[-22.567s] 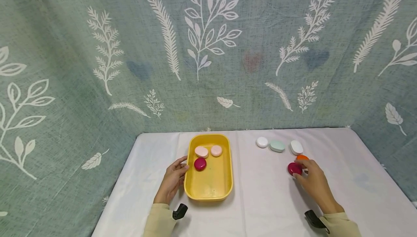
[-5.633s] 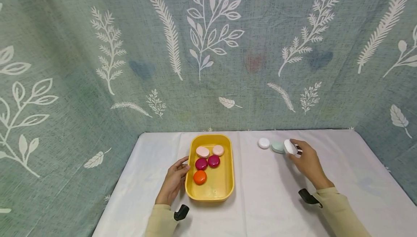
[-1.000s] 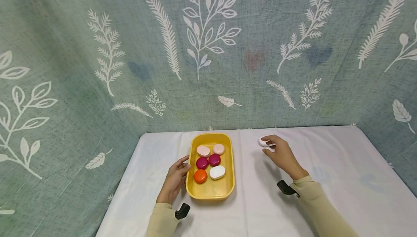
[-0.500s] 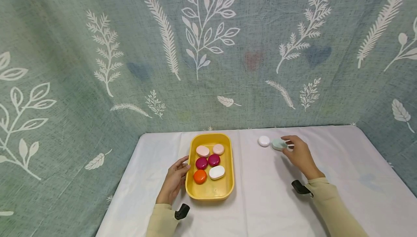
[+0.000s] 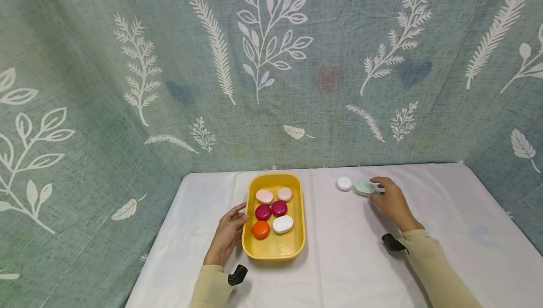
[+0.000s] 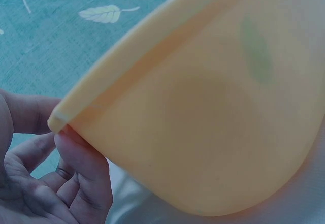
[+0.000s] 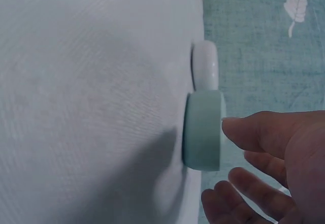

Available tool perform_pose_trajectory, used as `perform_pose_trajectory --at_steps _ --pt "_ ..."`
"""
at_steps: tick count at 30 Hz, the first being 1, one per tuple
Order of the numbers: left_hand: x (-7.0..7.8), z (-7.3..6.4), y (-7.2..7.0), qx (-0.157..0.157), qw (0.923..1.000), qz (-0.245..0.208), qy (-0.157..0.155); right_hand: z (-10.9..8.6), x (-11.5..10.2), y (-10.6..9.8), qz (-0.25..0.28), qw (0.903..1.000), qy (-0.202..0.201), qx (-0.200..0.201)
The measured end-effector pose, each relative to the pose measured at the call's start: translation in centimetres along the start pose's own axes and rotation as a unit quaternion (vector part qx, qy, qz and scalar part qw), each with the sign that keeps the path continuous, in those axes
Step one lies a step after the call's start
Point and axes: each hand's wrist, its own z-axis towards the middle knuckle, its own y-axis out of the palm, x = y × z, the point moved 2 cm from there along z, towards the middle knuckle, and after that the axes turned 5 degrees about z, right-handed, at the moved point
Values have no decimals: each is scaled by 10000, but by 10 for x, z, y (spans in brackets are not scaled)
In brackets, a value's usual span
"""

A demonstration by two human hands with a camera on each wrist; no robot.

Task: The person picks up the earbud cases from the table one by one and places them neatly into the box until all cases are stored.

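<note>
My left hand (image 5: 229,232) pinches the left rim of a yellow plastic tray (image 5: 271,253), thumb and finger on either side of the edge in the left wrist view. Inside lie two pale pink soaps (image 5: 265,197), two dark red soaps (image 5: 279,208), a round orange soap (image 5: 260,230) and a white oval soap (image 5: 283,224). My right hand (image 5: 394,204) is at the right end of a mint green oval soap (image 5: 364,188) on the table. In the right wrist view its thumb tip is right at the mint soap (image 7: 203,132), with the fingers spread apart beside it.
A round white soap (image 5: 344,183) lies just left of the mint one near the table's back edge. White cloth (image 5: 339,261) covers the table. A green leaf-patterned curtain (image 5: 271,124) rises behind and at both sides.
Over the sequence, a dark red, an orange and a white oval soap have come into the tray. Within the last second my right hand moved right, from the round white soap to the mint one.
</note>
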Motion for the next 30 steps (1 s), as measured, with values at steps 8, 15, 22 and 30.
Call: perform_pose_trajectory --at_steps 8,15,22,30 --pt "-1 1 0 -49 10000 -67 35 4 7 8 -214 9997 -75 -88" --pt "-1 1 1 17 10000 -32 1 7 6 12 -251 9995 -204 -48" --pt "-1 3 1 64 10000 -33 -41 12 7 15 -361 9992 -148 -84" --pt "0 4 1 131 9998 17 -146 12 6 16 -373 9992 54 -122"
